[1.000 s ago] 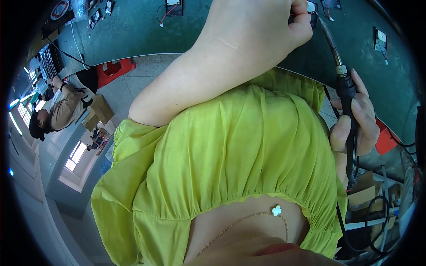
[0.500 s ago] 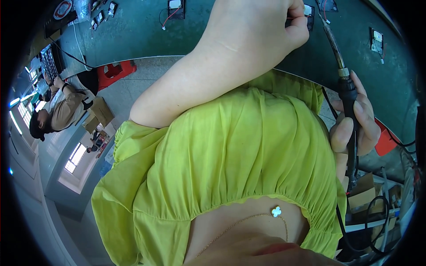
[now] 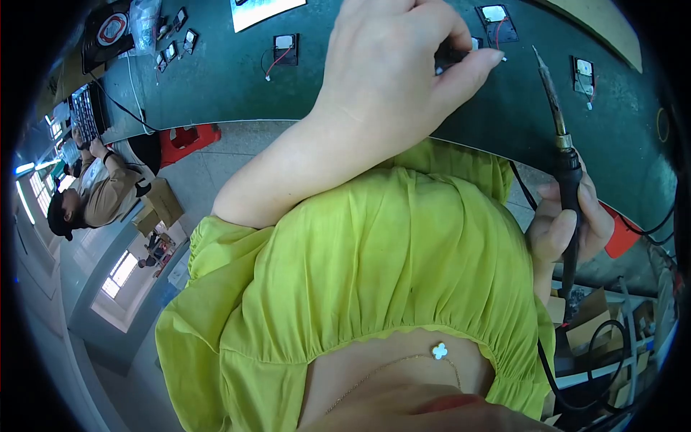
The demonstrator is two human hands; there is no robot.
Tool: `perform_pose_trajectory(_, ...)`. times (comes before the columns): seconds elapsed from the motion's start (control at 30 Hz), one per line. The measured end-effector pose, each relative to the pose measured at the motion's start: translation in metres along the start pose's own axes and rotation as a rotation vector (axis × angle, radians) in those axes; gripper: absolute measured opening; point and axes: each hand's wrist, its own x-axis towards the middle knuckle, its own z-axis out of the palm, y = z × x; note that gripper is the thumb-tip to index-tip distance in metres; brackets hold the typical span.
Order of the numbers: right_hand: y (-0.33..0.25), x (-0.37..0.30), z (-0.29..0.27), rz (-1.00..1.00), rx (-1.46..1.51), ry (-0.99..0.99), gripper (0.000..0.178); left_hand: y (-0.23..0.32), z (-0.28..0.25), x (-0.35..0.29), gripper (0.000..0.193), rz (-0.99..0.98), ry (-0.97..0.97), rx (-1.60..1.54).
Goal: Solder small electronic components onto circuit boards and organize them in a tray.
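My right hand [image 3: 568,223] is wrapped round the dark handle of a soldering iron [image 3: 568,169], whose thin metal tip points up over the green tabletop. My left hand [image 3: 396,65] is over the table, its thumb stretched out to the right and apart from the bent index finger. Through that gap part of a small black module [image 3: 449,56] shows beneath the hand; most of it is hidden. Just beyond the thumb lies another black module [image 3: 497,23] with a white part and a red wire. A similar one [image 3: 584,78] rests to the right of the iron's tip.
Left of my arm lies another wired module [image 3: 286,50], with a white sheet [image 3: 266,11] behind it. Small parts [image 3: 189,41] and a plastic bag [image 3: 144,29] are farther left. A red stool [image 3: 188,144] stands below the table edge. Another person [image 3: 111,180] sits at a keyboard.
My left thumb and index finger have parted from their pinch. The iron's tip has moved away from the module and now points over bare tabletop. The whole view has shifted slightly.
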Motion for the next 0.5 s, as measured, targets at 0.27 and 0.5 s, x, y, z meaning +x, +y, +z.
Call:
perform_pose_trajectory(0.27,-0.003,-0.005,-0.003,0.022,0.02,0.042,0.021,0.021,-0.002,0.019,0.008,-0.238,-0.128,0.192)
perform_pose_trajectory(0.5,-0.002,-0.011,-0.005,-0.009,-0.011,0.138,0.021,0.032,-0.009,0.032,0.008,-0.531,-0.228,0.243)
